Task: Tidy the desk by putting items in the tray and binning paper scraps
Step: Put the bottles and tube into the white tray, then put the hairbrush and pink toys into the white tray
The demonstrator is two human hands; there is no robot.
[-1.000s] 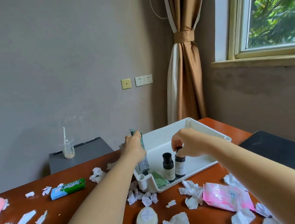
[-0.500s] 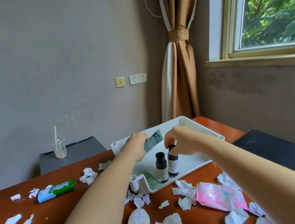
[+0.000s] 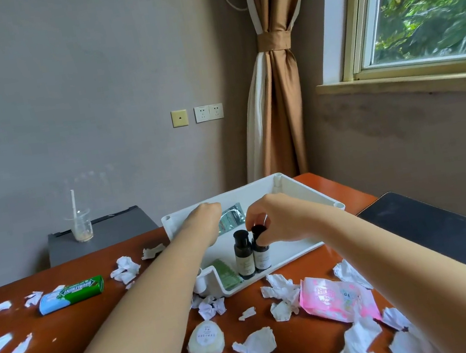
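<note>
At frame centre, a dark bottle (image 3: 260, 252) is set into the tray (image 3: 305, 192) by the right hand (image 3: 266, 220), grip clenched on its cap; the left hand (image 3: 205, 221) lays in a green sachet (image 3: 231, 221), its grip unclear. Release is called for next.

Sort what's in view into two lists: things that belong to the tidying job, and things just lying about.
Part of the job:
white tray
two dark bottles
gum pack
pink packet
soap
paper scraps
grey sachet

Just lying about:
plastic cup
black notebook
curtain
</note>
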